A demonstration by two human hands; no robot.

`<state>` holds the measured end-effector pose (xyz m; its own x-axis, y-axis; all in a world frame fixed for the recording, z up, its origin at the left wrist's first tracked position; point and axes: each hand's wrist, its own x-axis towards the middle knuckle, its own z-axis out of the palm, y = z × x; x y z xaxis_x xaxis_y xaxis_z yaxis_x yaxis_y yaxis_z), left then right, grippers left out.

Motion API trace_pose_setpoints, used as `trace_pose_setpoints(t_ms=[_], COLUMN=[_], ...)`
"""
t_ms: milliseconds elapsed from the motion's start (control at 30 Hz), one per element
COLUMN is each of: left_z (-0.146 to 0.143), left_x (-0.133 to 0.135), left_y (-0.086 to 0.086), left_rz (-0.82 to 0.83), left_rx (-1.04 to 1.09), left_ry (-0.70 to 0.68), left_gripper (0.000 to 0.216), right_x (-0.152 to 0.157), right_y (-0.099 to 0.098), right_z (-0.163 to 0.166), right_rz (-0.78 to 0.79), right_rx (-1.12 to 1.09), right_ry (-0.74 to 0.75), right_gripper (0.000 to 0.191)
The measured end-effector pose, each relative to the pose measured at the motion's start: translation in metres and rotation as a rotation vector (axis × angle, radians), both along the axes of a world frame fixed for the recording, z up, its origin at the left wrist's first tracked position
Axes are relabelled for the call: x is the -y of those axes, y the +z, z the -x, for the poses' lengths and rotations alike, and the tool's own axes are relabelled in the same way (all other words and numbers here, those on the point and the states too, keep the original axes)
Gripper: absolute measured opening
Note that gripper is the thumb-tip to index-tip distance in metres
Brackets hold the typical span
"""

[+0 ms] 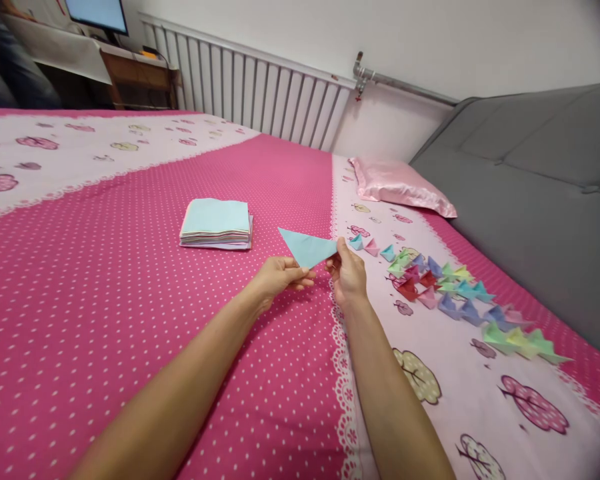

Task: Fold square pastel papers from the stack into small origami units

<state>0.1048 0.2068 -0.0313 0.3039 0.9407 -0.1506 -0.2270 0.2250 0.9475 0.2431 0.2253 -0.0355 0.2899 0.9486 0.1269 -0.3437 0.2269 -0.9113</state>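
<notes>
A light blue sheet of paper [307,248], folded into a triangle, is held up above the bed between both hands. Its lower point is pinched by my left hand [283,277], thumb on top and the other fingers behind. At the triangle's right corner, my right hand [349,272] grips the paper between thumb and fingers. Beyond my left hand lies a stack of square coloured paper [217,217] with a light blue sheet on top. Several small folded paper boats [450,307] in blue, pink, green, red and yellow sit in rows to the right of my right hand.
The bed is covered by a pink dotted sheet [130,280] with pale patterned bands. A pink satin pillow [403,183] rests by the grey padded headboard [530,173]. Behind stand a white radiator [260,83] and a desk with a monitor [99,15]. Someone's dark trouser leg shows far left.
</notes>
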Motion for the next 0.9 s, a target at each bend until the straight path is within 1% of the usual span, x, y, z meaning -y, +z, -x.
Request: trace_pose_setpoints(t_ms=[100, 200, 367, 433, 633, 800, 900], left_z=[-0.001, -0.001, 0.001, 0.001, 0.0, -0.002, -0.001], left_x=[0.0, -0.001, -0.003, -0.003, -0.006, -0.011, -0.013], left_y=[0.0, -0.001, 0.0, 0.0, 0.0, 0.002, 0.003], left_rz=[0.019, 0.023, -0.015, -0.046, -0.114, -0.204, -0.254], left_rx=[-0.012, -0.006, -0.003, -0.028, -0.068, -0.108, -0.08], left_ry=[-0.001, 0.01, 0.022, 0.031, 0.061, 0.153, 0.151], left_gripper=[0.005, 0.005, 0.016, 0.019, 0.024, 0.013, 0.013], right_x=[-0.002, -0.001, 0.002, 0.003, 0.003, 0.002, 0.002], right_y=[-0.001, -0.002, -0.003, -0.003, 0.002, 0.007, 0.007], right_z=[-0.001, -0.001, 0.004, 0.006, 0.004, 0.005, 0.008], right_rz=[0.009, 0.032, 0.064, 0.05, 0.007, -0.151, -0.196], right_rx=[0.002, 0.039, 0.124, 0.141, 0.217, 0.241, 0.222], right_ry=[0.008, 0.061, 0.275, 0.324, 0.312, 0.313, 0.287], right_gripper=[0.036, 0.034, 0.026, 0.025, 0.018, 0.01, 0.012])
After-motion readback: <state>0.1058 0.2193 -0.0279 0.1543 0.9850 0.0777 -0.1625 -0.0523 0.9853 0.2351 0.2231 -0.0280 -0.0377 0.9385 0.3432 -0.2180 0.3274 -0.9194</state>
